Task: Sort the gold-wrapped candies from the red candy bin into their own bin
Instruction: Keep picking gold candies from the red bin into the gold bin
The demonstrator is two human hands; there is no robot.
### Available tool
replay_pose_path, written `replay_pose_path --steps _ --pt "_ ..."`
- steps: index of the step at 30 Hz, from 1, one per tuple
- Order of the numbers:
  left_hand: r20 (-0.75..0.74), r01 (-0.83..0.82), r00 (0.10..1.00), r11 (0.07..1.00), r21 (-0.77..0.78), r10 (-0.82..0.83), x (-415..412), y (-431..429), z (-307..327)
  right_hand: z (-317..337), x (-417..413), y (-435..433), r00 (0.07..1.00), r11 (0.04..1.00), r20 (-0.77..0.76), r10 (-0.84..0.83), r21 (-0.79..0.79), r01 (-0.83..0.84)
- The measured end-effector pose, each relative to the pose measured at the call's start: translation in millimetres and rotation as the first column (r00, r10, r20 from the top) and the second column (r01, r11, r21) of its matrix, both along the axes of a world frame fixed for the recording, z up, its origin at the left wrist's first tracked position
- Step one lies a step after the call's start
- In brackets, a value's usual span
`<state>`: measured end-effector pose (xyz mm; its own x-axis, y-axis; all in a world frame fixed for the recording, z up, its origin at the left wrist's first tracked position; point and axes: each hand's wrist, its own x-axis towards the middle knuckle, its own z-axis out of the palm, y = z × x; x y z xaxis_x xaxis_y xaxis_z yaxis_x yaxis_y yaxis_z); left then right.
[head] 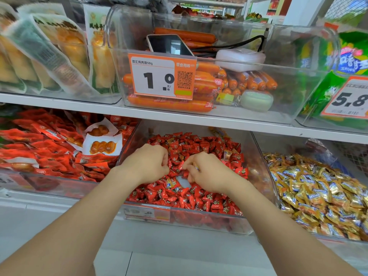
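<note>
A clear bin (pixel 256 156) on the lower shelf holds a heap of red-wrapped candies (pixel 199 198). A few gold-wrapped candies lie among them, one at the right (pixel 227 154) and one near the middle (pixel 169 183). Both hands are down in this bin. My left hand (pixel 148 163) has its fingers curled into the red candies; what it holds is hidden. My right hand (pixel 205 172) has curled fingers, and a gold and blue wrapper (pixel 196 166) shows between them. The bin to the right (pixel 264 168) is full of gold-wrapped candies (pixel 318 186).
A bin of red snack packets (pixel 49 152) sits to the left. The shelf above carries a clear bin of orange sausages (pixel 207 84) with a phone (pixel 169 44), a price tag (pixel 162 76) and green packs (pixel 342 76). The white shelf edge (pixel 179 116) overhangs the candy bins.
</note>
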<state>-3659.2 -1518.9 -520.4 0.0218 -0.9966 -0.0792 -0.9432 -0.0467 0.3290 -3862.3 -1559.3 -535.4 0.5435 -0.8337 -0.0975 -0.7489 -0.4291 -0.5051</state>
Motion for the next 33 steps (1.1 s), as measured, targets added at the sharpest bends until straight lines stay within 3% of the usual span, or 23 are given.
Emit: replay_pose_path --steps 3,8,12,16,18,23,27,30,33 --pt "0.084 0.010 0.996 1.000 0.015 -0.011 -7.8 3.9 1.5 -5.3 9.3 0.8 0.993 0.998 -0.113 0.042 0.051 -0.037" --pt "0.158 0.042 0.987 0.999 -0.004 -0.040 -17.5 4.3 0.7 -14.7 21.6 7.5 0.929 0.994 -0.369 0.002 -0.104 -0.043" --pt "0.284 0.038 0.957 0.995 0.094 -0.063 -27.7 4.1 -5.0 -20.6 33.9 13.1 0.917 0.984 -0.400 -0.013 -0.170 -0.060" --pt "0.293 0.034 0.955 0.996 0.077 -0.055 -31.9 2.6 -8.2 -16.2 32.9 13.1 0.926 0.980 -0.376 -0.035 -0.193 -0.041" --pt "0.240 0.018 0.970 0.997 0.077 -0.036 -30.4 1.5 -8.4 -9.0 26.3 11.0 0.943 0.992 -0.330 -0.039 -0.129 -0.004" --pt "-0.048 -0.064 0.997 0.998 0.013 0.065 -23.6 -0.8 0.6 16.7 -5.9 10.1 0.992 0.995 -0.079 -0.100 -0.008 0.100" --pt "-0.146 -0.077 0.987 0.997 -0.021 0.073 -29.3 0.9 2.5 30.0 -31.8 22.7 0.980 0.983 0.089 -0.178 0.062 0.173" --pt "-0.218 -0.069 0.975 0.993 -0.097 0.047 -42.2 1.5 3.4 45.6 -42.5 40.8 0.917 0.953 0.281 -0.283 0.191 0.235" --pt "-0.383 -0.041 0.923 0.985 -0.169 -0.027 -64.4 5.0 3.9 65.1 -57.0 56.2 0.810 0.886 0.413 -0.417 0.382 0.262"
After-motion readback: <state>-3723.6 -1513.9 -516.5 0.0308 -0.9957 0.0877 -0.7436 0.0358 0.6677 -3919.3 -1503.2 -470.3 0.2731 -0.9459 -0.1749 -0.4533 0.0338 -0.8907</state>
